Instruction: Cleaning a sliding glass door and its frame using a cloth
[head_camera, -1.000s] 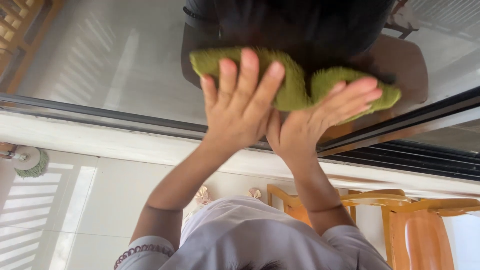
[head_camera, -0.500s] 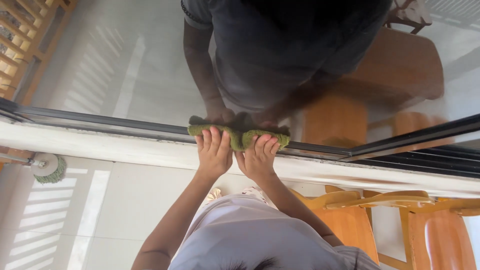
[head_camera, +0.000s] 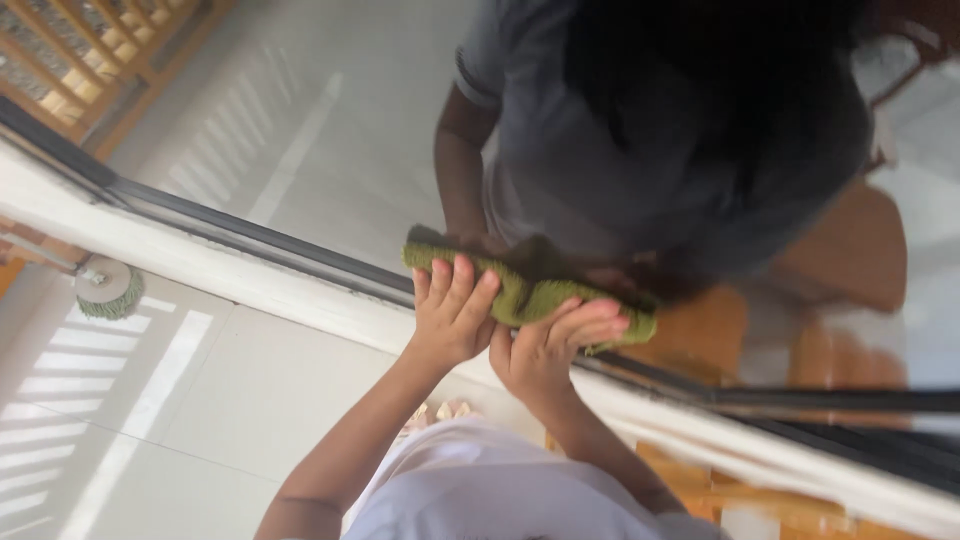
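A home, at a sliding glass door.
Pale glossy floor tiles (head_camera: 230, 400), orange wooden chairs (head_camera: 700, 485), a dark metal door track (head_camera: 250, 235) and a green-fringed round mop head (head_camera: 108, 290) show it.

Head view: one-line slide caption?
Left hand and right hand press a green cloth against glass.
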